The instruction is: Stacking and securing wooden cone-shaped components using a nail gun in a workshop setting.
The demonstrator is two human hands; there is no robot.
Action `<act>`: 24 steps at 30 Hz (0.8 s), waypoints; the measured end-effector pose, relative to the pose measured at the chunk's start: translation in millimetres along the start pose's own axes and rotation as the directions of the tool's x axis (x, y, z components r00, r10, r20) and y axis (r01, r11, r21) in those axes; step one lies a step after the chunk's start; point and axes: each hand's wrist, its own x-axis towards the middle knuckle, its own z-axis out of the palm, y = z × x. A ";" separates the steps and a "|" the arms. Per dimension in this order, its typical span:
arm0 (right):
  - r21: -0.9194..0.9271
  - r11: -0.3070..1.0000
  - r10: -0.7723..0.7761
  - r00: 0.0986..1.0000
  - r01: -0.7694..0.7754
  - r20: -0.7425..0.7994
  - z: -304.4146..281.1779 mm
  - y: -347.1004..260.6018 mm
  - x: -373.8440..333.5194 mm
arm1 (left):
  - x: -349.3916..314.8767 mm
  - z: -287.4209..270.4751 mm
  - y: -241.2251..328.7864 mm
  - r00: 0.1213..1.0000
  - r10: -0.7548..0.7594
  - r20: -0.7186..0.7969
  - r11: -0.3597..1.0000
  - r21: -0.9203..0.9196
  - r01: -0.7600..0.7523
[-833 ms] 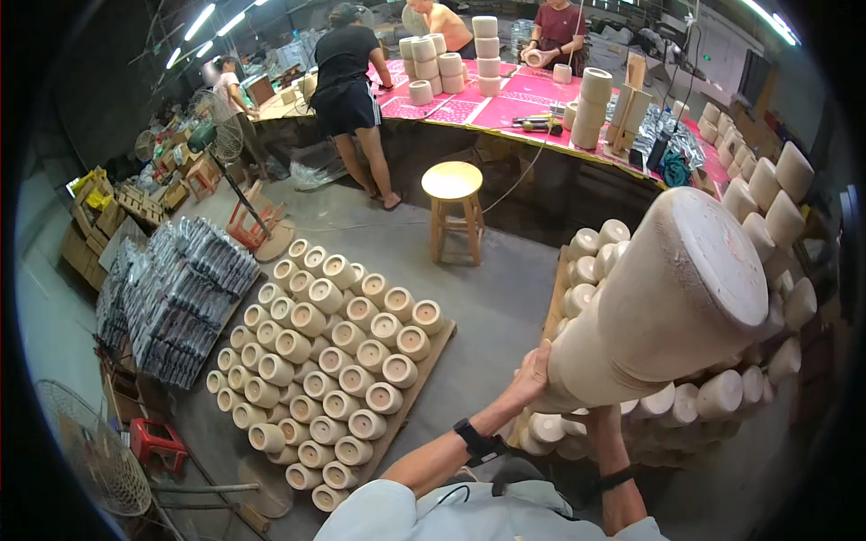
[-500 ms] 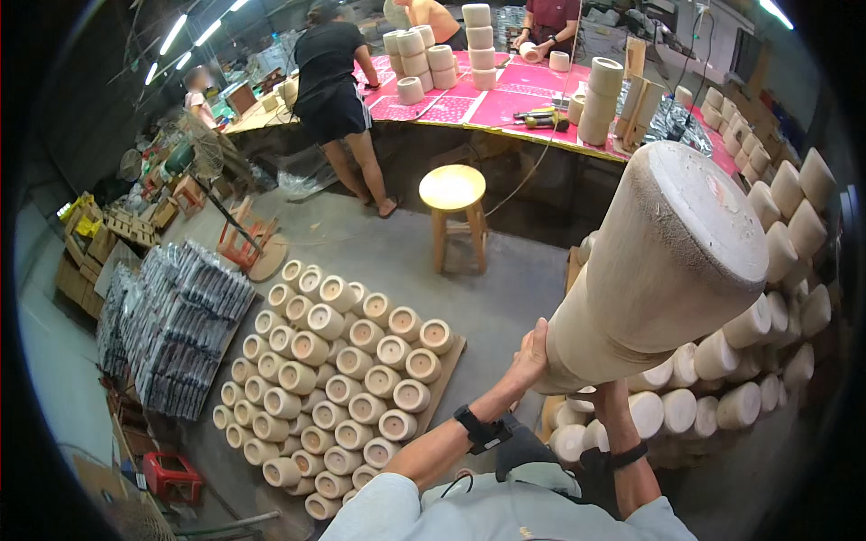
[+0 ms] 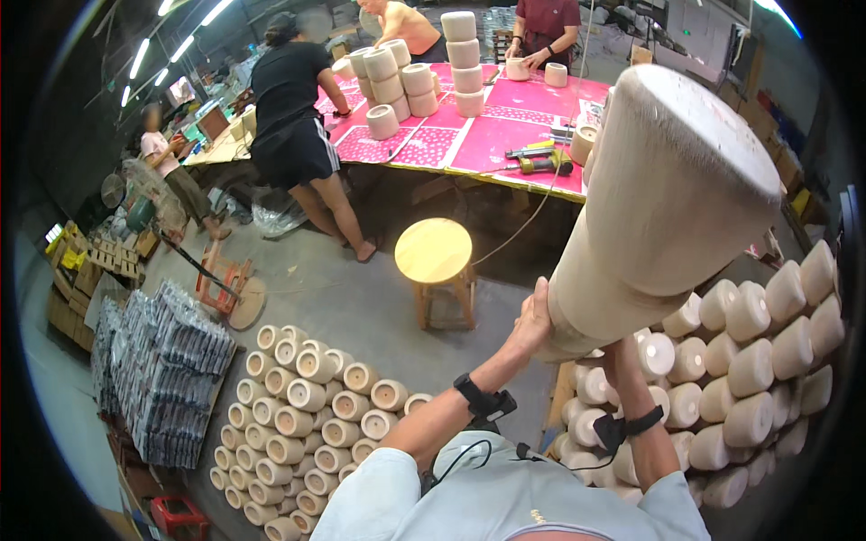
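In front of my chest rises a tilted stack of pale wooden cylinders (image 3: 640, 216), its broad top end leaning up and to the right. My left hand (image 3: 532, 323) grips the lower part of the stack from the left side, thumb pointing up. Underneath, on the right, my right hand (image 3: 621, 362) supports the bottom end; its fingers are mostly hidden behind the wood. A seam shows between the large upper cylinder and the one below it. Both wrists wear black straps.
A long pink-covered table (image 3: 478, 144) holds stacked cylinders (image 3: 465, 68) and a power drill (image 3: 546, 164). Three co-workers stand around it, another person farther left. A round wooden stool (image 3: 433, 252) stands ahead. Cylinder piles lie left (image 3: 293, 419) and right (image 3: 749, 370), wrapped bundles (image 3: 167, 370) far left.
The table and stool appear nearer, and the floor pile at left has slid lower in view. Both hands keep hold of the tilted stack.
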 end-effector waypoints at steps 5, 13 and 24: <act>0.016 1.000 0.013 0.999 -0.014 0.041 29.9 -58.8 130.9 | 119.5 -38.8 70.9 0.991 0.131 0.012 0.991 -0.030 -0.130; 0.035 0.997 0.067 0.997 -0.069 0.043 80.0 -166.7 315.9 | 283.1 -92.5 186.9 0.992 0.120 -0.029 0.988 -0.097 -0.122; -0.045 0.998 0.048 0.994 -0.044 0.097 90.2 -250.0 581.3 | 492.8 -142.2 292.2 0.977 0.212 0.009 0.974 -0.077 -0.211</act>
